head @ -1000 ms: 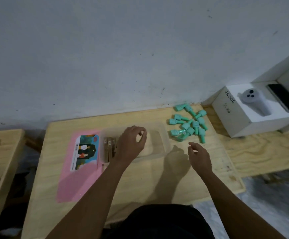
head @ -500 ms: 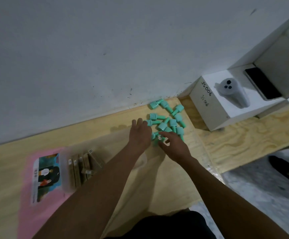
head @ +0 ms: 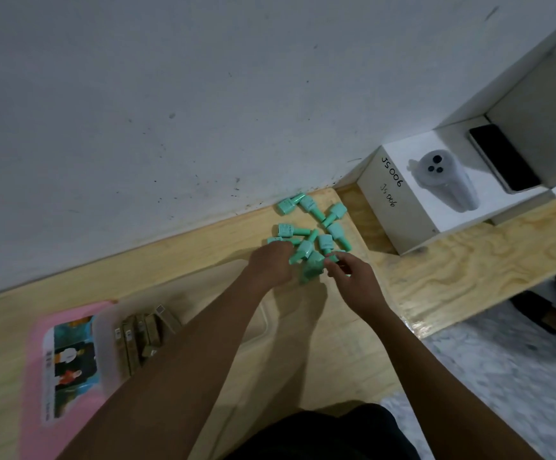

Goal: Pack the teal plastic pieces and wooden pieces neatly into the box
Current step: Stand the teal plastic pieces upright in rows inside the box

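Gathering step; both hands meet at the loose pile of teal plastic pieces [head: 313,227], at one o'clock on the worktop [head: 187,257] against the wall; the right hand [head: 353,277] pinches one piece; the left hand [head: 271,263] curls over the pile's edge, grip hidden, so I cannot tell; the clear box [head: 105,343] lies at seven o'clock of the pile, with wooden pieces [head: 140,333] at its nine o'clock end; the next move likely calls for carrying pieces across and laying them in rows.
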### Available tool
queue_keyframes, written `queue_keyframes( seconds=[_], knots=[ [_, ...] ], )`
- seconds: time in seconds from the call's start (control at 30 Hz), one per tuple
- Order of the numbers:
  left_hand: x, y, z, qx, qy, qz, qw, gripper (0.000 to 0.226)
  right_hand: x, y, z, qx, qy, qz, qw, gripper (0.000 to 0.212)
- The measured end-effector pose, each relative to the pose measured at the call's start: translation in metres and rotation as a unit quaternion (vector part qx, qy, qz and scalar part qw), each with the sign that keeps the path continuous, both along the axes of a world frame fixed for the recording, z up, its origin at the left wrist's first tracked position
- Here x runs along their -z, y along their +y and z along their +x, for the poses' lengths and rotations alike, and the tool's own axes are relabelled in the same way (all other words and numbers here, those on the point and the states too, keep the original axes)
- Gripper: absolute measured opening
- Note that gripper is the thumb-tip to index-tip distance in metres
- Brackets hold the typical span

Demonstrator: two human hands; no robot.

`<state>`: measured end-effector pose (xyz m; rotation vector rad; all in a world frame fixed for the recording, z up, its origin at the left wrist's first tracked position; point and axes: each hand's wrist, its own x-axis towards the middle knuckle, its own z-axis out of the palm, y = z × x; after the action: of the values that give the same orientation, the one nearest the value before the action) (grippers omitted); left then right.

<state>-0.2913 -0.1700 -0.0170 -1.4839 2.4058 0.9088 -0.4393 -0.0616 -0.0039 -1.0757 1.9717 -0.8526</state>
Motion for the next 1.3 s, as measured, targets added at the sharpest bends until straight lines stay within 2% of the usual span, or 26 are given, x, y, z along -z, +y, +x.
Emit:
queue_keyframes(
  seconds=[0.1,0.13,0.23,0.33,0.4,0.43,0.47,0.53,0.57,0.7,0.77,0.83,1.03,1.17,1.3],
  knots=[
    [-0.023,-0.005,0.015,-0.117,0.155,0.087,0.977,0.031,-0.019,0.003,0.003,0.044,-0.064,-0.022,0.997,0.019],
    [-0.032,-0.005,0.022,-0.164,0.222,0.141,0.951,0.029,-0.026,0.004,0.006,0.06,-0.088,-0.03,0.994,0.019],
    [-0.06,0.001,0.048,-0.286,0.387,0.297,0.825,0.014,-0.042,0.007,0.017,0.086,-0.149,-0.039,0.984,0.019],
    [-0.077,0.012,0.075,-0.366,0.477,0.342,0.723,0.011,-0.05,0.008,0.036,0.087,-0.182,-0.043,0.978,0.016],
    [-0.079,0.02,0.093,-0.397,0.508,0.336,0.687,0.015,-0.05,0.008,0.05,0.077,-0.177,-0.042,0.98,0.017],
    [-0.079,0.024,0.101,-0.403,0.509,0.32,0.69,0.016,-0.05,0.007,0.057,0.065,-0.169,-0.042,0.982,0.017],
    [-0.078,0.028,0.109,-0.403,0.491,0.287,0.717,0.016,-0.048,0.006,0.063,0.049,-0.154,-0.045,0.986,0.018],
    [-0.076,0.036,0.126,-0.392,0.42,0.183,0.798,0.019,-0.043,0.001,0.075,-0.001,-0.09,-0.058,0.994,0.018],
    [-0.075,0.04,0.135,-0.385,0.392,0.128,0.826,0.018,-0.041,-0.003,0.082,-0.031,-0.051,-0.067,0.996,0.018],
    [-0.063,0.055,0.158,-0.36,0.322,0.008,0.875,0.014,-0.031,-0.02,0.104,-0.139,0.104,-0.083,0.981,0.022],
    [-0.056,0.058,0.164,-0.364,0.279,-0.034,0.888,0.017,-0.024,-0.028,0.111,-0.198,0.219,-0.074,0.953,0.023],
    [-0.05,0.059,0.166,-0.363,0.255,-0.06,0.894,0.017,-0.016,-0.036,0.115,-0.231,0.291,-0.073,0.925,0.024],
    [-0.03,0.056,0.151,-0.364,0.256,-0.027,0.895,0.022,-0.002,-0.05,0.131,-0.264,0.339,-0.053,0.902,0.02],
    [-0.012,0.053,0.135,-0.347,0.201,-0.032,0.916,0.025,0.005,-0.049,0.131,-0.261,0.407,-0.06,0.874,0.016],
    [-0.002,0.053,0.123,-0.348,0.157,-0.056,0.922,0.021,0.008,-0.05,0.124,-0.263,0.406,-0.087,0.871,0.021]
  ],
)
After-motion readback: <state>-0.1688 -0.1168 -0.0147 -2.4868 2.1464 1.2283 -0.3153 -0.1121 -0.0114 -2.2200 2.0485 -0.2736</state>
